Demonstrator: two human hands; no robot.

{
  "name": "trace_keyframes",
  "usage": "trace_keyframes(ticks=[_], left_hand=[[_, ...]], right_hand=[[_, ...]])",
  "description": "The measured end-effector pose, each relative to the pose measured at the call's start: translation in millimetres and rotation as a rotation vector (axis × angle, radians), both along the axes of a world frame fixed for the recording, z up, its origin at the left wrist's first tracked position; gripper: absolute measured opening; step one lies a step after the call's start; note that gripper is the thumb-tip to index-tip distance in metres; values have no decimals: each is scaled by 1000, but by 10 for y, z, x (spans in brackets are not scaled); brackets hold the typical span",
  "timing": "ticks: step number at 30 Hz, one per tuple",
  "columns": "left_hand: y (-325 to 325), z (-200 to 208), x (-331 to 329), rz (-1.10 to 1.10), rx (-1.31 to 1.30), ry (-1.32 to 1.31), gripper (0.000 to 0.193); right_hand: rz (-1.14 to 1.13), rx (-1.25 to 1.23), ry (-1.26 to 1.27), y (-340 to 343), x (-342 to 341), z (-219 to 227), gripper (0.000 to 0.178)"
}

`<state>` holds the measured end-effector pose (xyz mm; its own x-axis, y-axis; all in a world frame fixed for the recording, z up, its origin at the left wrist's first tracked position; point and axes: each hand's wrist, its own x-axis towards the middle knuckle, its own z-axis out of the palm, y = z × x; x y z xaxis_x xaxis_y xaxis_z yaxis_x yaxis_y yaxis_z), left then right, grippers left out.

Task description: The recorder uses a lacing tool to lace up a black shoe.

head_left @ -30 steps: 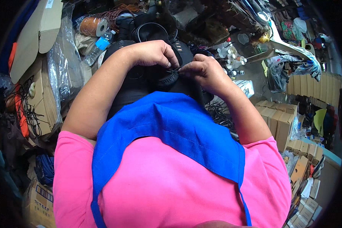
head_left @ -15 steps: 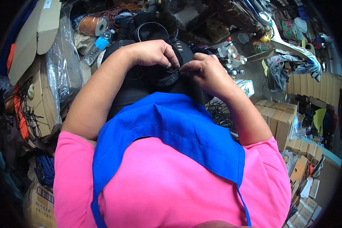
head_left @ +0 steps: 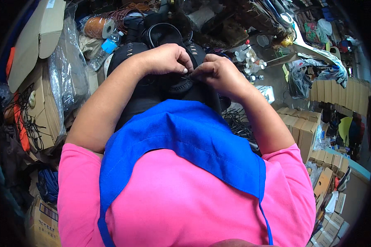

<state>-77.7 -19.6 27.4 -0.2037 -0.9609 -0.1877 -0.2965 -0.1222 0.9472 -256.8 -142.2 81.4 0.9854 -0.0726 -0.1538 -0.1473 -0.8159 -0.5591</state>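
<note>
A black, shoe-like piece (head_left: pixel 180 87) with a stitched, ridged edge rests over my lap, below my fingers. My left hand (head_left: pixel 167 59) comes in over it, its fingers bent and closed at the upper edge; the fingertips pinch something I cannot make out. Close by on the right, my right hand (head_left: pixel 219 74) is also closed, thumb and forefinger pressed together near the left fingertips. Whatever lies between those fingers is hidden or too small to name. Behind the hands is a dark round rim (head_left: pixel 164 29) with a lighter edge.
At upper left are an orange thread spool (head_left: pixel 99 28), a water bottle (head_left: pixel 107 46) and a cardboard box (head_left: pixel 31 49) with clear plastic. Several white-capped bottles (head_left: pixel 251 61) stand on the right, beyond my arm. Stacked cartons (head_left: pixel 303 127) lie further right; dark cords (head_left: pixel 239 123) lie beside my lap.
My right hand has shifted slightly left and its fingers have curled in more. The left hand stays almost in place over the black piece.
</note>
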Motion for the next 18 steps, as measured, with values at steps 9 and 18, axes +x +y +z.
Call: trace_keyframes(ticks=[9, 18], left_hand=[[-3, 24, -69, -12, -214, -175, 23], [10, 57, -97, 17, -179, -163, 21]], right_hand=[[-180, 433, 231, -229, -196, -83, 23], [-124, 581, 270, -339, -188, -185, 24]])
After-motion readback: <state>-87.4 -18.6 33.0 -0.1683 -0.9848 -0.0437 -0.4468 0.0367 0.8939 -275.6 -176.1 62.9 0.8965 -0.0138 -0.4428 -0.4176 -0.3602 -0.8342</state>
